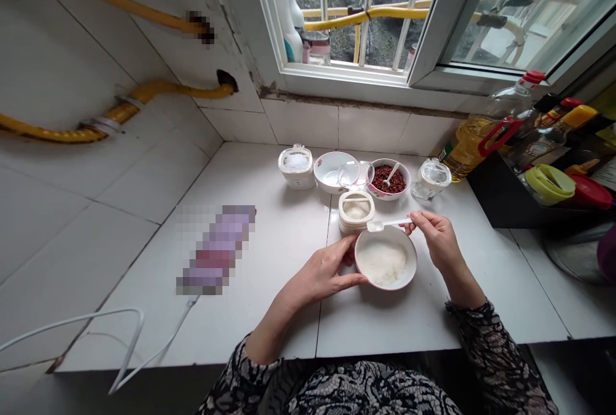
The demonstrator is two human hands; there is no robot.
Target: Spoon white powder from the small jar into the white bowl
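My left hand (pixel 332 270) grips the left rim of a white bowl (pixel 412 267), thumb at the near side and fingers round the far side. White granules (pixel 384 260), perhaps sugar, cover the bowl's bottom. Between the fingertips of my right hand (pixel 436 233) is the handle of a small white spoon (pixel 376 226). Its scoop sits over the bowl's far edge, apparently with some white stuff in it. Just behind stands a cream-coloured seasoning jar (pixel 357 208) with whitish granules inside.
Along the back are a jar of white powder (pixel 296 165), a flowered bowl (pixel 330 163), a bowl of red beans (pixel 394 179) with a spoon, and a clear jar (pixel 433 177). An oil bottle (pixel 466 139) and a black condiment box (pixel 495 194) stand right. A white cable (pixel 129 338) runs left.
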